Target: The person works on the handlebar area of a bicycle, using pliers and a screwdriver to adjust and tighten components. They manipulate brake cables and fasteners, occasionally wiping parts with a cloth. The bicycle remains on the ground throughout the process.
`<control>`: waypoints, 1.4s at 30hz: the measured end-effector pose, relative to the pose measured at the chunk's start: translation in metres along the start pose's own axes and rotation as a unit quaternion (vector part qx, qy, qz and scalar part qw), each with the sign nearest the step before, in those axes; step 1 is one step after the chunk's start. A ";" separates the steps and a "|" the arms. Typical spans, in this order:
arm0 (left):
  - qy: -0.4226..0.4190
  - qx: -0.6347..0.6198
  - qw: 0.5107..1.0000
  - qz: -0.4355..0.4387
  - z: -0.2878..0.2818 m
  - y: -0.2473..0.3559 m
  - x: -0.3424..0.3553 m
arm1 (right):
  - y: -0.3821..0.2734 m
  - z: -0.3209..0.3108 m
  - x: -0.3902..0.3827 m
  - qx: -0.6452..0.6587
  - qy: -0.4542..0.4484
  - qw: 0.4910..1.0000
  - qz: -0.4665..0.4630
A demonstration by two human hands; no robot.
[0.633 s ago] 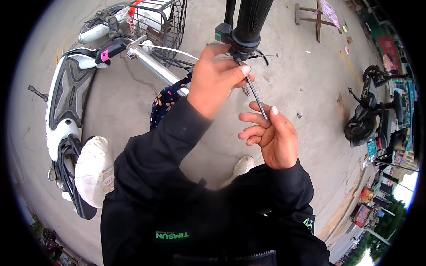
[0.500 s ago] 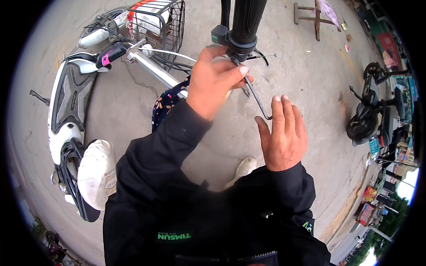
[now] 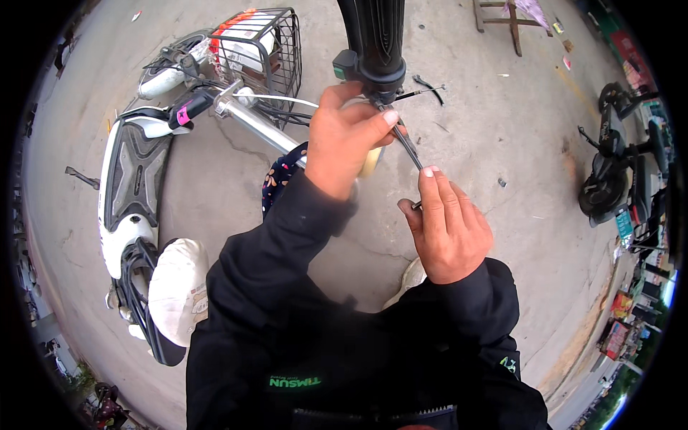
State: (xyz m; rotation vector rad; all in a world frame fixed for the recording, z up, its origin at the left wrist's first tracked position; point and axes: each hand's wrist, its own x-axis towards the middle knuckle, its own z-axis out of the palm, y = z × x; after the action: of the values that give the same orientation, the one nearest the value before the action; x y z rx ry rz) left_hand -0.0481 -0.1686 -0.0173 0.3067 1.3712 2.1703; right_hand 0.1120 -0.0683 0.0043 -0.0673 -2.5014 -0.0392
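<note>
A thin L-shaped hex key (image 3: 410, 149) slants down from the underside of a collar at the base of a black ribbed handlebar grip (image 3: 371, 36). My left hand (image 3: 337, 143) is closed at the collar, thumb and fingers pinching the key's upper part; its tip is hidden there. On the key's lower, bent end my right hand (image 3: 453, 233) is closed, fingers laid along it and thumb below. A small black switch housing (image 3: 345, 64) with a green side juts from the collar. Right of it pokes out a thin cable (image 3: 419, 92) with a metal tip.
To the left stands a white scooter (image 3: 136, 172) with a grey footboard, a silver tube (image 3: 261, 129) and a black wire basket (image 3: 287, 61) holding packages. A white helmet-like cover (image 3: 179, 290) sits near its rear. A wooden stand (image 3: 512, 25) and a dark parked scooter (image 3: 609, 165) are farther right.
My right hand has moved slightly up and left, its fingers now on the key's lower end instead of spread beside it. My left hand keeps its pinch. The whole view has shifted a little.
</note>
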 end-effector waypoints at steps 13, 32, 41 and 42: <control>-0.010 0.003 1.000 0.009 -0.002 0.005 -0.001 | 0.000 -0.002 0.002 0.031 -0.021 0.997 0.060; -0.032 0.015 0.999 0.005 -0.007 0.006 0.002 | -0.035 0.006 0.009 0.359 -0.046 0.895 0.262; -0.007 0.055 0.998 -0.020 -0.017 0.006 0.011 | -0.035 0.006 0.006 0.606 -0.086 0.712 0.344; -0.003 0.061 0.998 -0.022 -0.017 0.006 0.010 | -0.038 0.012 0.001 0.488 -0.068 0.832 0.255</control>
State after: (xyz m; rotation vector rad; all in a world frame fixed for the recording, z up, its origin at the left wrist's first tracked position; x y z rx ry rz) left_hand -0.0662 -0.1779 -0.0212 0.3245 1.4958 2.0531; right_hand 0.1018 -0.1053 -0.0054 -0.3065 -2.2529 1.4789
